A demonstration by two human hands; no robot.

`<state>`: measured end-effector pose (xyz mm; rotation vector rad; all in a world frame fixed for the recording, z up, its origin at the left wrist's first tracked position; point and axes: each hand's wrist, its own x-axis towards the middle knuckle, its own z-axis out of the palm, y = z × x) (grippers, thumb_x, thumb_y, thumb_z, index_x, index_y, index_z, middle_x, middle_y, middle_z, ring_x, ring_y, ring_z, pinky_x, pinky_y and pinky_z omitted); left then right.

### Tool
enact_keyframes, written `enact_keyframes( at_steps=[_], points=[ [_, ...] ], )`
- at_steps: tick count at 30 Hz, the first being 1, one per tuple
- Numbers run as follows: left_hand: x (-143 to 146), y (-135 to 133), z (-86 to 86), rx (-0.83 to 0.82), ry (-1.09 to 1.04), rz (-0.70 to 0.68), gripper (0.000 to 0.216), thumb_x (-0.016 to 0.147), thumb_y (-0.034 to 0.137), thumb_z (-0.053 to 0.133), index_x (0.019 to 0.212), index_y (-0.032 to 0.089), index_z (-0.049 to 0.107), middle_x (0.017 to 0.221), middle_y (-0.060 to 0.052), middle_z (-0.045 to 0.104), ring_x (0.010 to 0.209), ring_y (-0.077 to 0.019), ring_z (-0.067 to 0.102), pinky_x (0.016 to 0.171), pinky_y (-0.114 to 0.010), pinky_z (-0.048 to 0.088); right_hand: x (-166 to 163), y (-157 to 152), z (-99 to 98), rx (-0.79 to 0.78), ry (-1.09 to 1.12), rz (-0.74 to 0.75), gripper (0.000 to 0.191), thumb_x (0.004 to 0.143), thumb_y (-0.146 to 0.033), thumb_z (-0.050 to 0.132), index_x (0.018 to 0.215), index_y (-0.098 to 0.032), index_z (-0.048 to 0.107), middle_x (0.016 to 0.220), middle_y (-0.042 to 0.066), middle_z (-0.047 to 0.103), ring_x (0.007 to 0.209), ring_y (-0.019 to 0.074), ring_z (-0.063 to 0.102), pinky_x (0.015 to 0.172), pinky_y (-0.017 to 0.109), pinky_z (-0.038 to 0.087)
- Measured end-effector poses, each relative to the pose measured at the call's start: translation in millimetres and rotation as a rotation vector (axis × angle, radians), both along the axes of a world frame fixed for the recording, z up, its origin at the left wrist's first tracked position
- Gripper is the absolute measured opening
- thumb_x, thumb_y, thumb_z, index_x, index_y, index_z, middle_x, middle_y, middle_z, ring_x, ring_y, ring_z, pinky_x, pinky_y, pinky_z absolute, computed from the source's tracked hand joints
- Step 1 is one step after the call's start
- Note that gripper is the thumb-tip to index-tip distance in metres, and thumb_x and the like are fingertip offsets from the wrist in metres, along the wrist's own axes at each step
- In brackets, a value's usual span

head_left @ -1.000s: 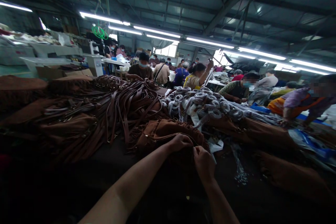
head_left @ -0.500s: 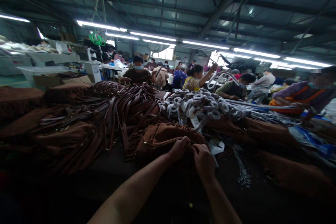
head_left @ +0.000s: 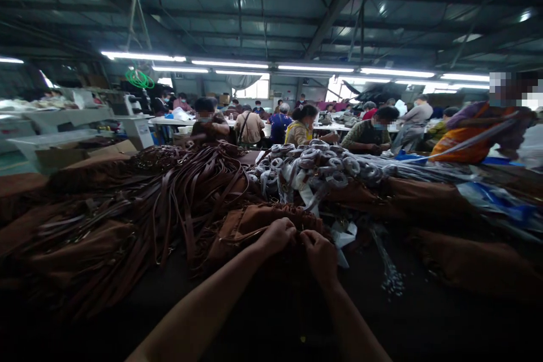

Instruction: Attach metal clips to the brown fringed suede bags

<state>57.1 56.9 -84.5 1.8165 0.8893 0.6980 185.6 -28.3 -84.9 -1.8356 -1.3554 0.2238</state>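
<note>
A brown suede-like bag [head_left: 250, 219] with fringed edges lies in front of me. A narrow brown strap [head_left: 244, 236] runs along it towards my left hand [head_left: 276, 237], whose fingers are closed on it near the bag's right end. Close beside, my right hand [head_left: 320, 254] is closed in a pinch. What its fingertips grip is too small and dark to make out. Below the hands, a small gold-coloured tip [head_left: 302, 339] shows faintly in the shadow.
Dark brown straps [head_left: 186, 186] are heaped left, among more brown bags [head_left: 82, 249]. Behind the bag are plastic-wrapped coils [head_left: 309, 164]. White paper [head_left: 343, 235] and thin clear strands [head_left: 390, 277] lie right, near another brown bag [head_left: 470, 257]. Several people work beyond; one in an orange apron [head_left: 458, 138] stands at right.
My view has swung slightly right. Both hands stay at the bag's right end, fingertips still close together. A co-worker's raised arm has come down, and the orange-aproned person has straightened, holding long pale strips.
</note>
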Motion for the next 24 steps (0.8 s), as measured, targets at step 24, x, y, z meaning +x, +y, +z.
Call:
enact_keyframes(
  at_steps=[24],
  points=[
    [275.4, 172.5, 50.5, 1.011, 0.744, -0.220, 0.036, 0.088, 0.009, 0.038, 0.120, 0.009, 0.054, 0.110, -0.022, 0.059, 0.090, -0.0288, 0.063, 0.071, -0.039, 0.049, 7.5, 22.7, -62.7, 0.265, -0.058, -0.003, 0.040, 0.096, -0.038, 0.030, 0.081, -0.025, 0.066, 0.076, 0.000, 0.068, 0.065, 0.0123, 0.065, 0.060, 0.019, 0.043]
  ],
)
